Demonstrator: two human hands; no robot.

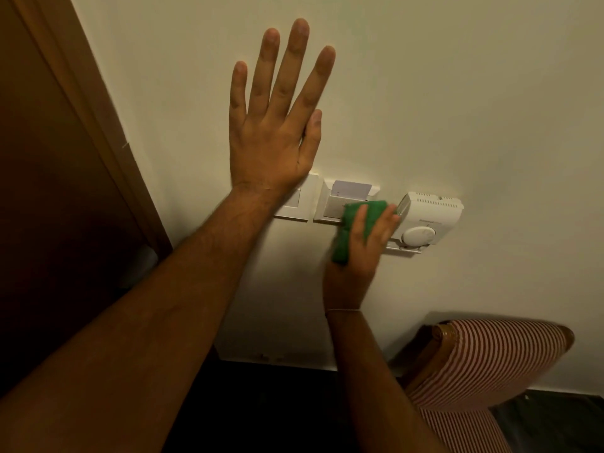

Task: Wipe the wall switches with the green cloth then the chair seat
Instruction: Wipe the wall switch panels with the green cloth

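My left hand (273, 125) lies flat on the cream wall with fingers spread, its wrist covering part of a white light switch (299, 204). My right hand (359, 246) presses a folded green cloth (351, 223) against the lower right of the white key-card switch (340, 201), which holds a pale card. The cloth sits between that switch and a white thermostat (428, 220) with a round dial. The chair (483, 364), with red-and-white striped upholstery and a wooden frame, stands against the wall at the lower right; only a strip of its seat shows.
A brown wooden door and its frame (81, 152) fill the left side. A white skirting board (277, 359) runs along the base of the wall above a dark floor (277, 407).
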